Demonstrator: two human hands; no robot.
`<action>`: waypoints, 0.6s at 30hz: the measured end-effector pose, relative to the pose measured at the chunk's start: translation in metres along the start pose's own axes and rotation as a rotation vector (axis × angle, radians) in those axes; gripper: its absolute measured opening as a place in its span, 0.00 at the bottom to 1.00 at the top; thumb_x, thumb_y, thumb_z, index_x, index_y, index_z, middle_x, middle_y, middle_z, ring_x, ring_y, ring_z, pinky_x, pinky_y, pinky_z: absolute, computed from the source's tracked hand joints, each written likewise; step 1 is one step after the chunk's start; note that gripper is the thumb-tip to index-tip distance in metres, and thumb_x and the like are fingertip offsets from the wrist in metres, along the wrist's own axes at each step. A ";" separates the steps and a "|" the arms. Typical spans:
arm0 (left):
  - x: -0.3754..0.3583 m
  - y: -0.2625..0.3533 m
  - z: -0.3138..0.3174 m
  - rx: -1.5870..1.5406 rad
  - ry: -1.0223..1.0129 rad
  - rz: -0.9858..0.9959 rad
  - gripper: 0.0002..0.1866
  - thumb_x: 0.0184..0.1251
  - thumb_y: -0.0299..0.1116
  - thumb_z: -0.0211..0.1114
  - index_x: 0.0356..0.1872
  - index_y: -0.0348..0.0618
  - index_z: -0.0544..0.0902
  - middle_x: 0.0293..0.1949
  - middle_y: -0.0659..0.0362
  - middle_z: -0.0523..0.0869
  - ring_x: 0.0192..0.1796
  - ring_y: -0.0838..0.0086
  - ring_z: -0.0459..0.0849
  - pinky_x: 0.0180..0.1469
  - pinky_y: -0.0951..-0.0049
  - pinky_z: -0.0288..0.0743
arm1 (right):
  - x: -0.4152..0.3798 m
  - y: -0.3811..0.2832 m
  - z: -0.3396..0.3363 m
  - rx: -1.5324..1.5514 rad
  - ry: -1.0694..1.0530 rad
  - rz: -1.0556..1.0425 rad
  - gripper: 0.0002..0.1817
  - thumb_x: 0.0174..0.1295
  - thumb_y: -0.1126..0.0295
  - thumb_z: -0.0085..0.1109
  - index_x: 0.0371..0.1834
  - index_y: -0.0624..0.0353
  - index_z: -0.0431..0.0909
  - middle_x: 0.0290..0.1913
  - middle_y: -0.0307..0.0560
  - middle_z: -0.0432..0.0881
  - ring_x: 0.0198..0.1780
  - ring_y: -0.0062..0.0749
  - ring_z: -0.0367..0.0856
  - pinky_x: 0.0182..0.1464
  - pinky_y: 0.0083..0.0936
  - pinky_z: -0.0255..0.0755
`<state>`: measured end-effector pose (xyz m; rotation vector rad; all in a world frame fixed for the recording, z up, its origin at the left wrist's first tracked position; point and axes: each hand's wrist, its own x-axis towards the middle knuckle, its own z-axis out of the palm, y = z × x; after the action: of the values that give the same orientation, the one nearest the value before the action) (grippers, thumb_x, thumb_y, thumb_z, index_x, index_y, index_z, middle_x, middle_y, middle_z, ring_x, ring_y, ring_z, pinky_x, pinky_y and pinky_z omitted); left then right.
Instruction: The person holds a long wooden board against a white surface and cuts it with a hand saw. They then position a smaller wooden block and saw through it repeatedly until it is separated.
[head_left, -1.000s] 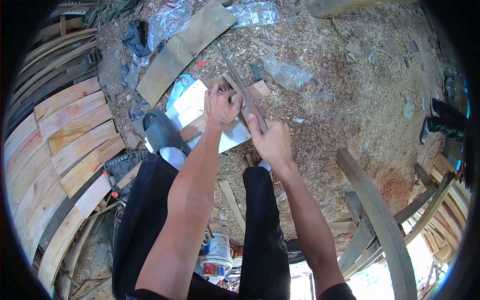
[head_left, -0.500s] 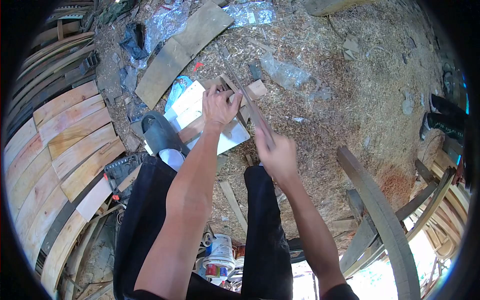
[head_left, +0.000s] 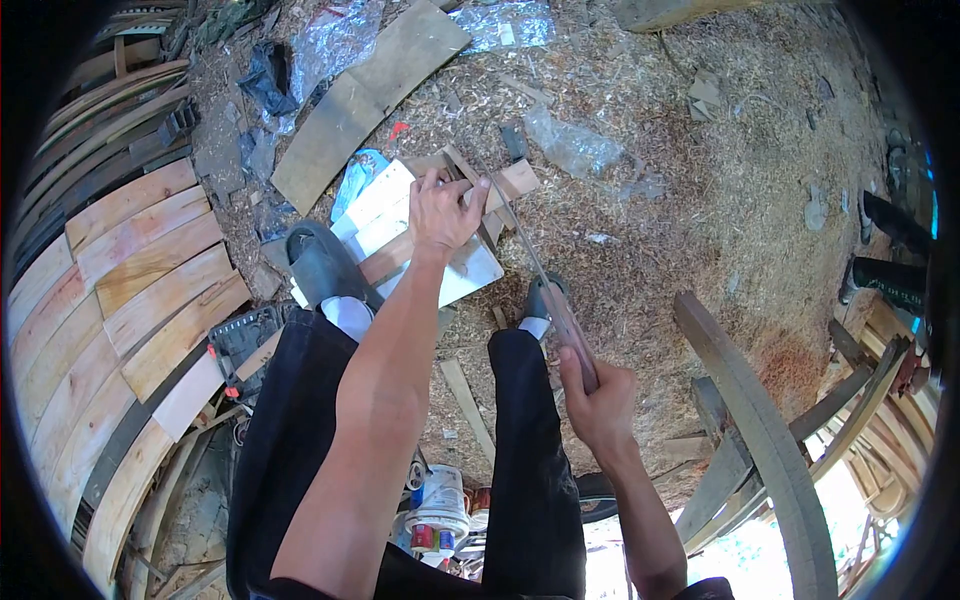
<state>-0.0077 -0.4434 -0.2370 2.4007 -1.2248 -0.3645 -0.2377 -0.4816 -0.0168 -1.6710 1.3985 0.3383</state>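
Note:
My right hand is wrapped around the wooden handle of a handsaw. The saw's narrow blade runs up and left to the edge of a light wooden plank, beside my left thumb. My left hand grips the plank and a crosswise wooden strip from above; the fingers partly hide both. Beneath lies a white board. The plank's nearer part extends toward my shoe, which rests by the board.
Boards are stacked at left, near an open tool case. A long flat board and plastic sheets lie on the shavings-covered ground. A curved beam rises at right; a person's legs show farther off.
My right hand has drawn the saw down and right, toward me, and more of my right shoe shows. My left hand stays nearly in place on the plank.

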 end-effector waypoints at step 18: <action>0.001 0.001 -0.006 0.012 -0.085 -0.023 0.21 0.66 0.50 0.62 0.26 0.44 0.89 0.23 0.55 0.83 0.42 0.61 0.79 0.47 0.60 0.66 | 0.002 -0.003 0.002 0.117 0.073 -0.051 0.22 0.67 0.59 0.61 0.24 0.70 0.82 0.11 0.49 0.70 0.15 0.23 0.73 0.22 0.30 0.66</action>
<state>-0.0058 -0.4430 -0.2313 2.4339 -1.2396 -0.4720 -0.2338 -0.4814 -0.0186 -1.6333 1.3995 0.1645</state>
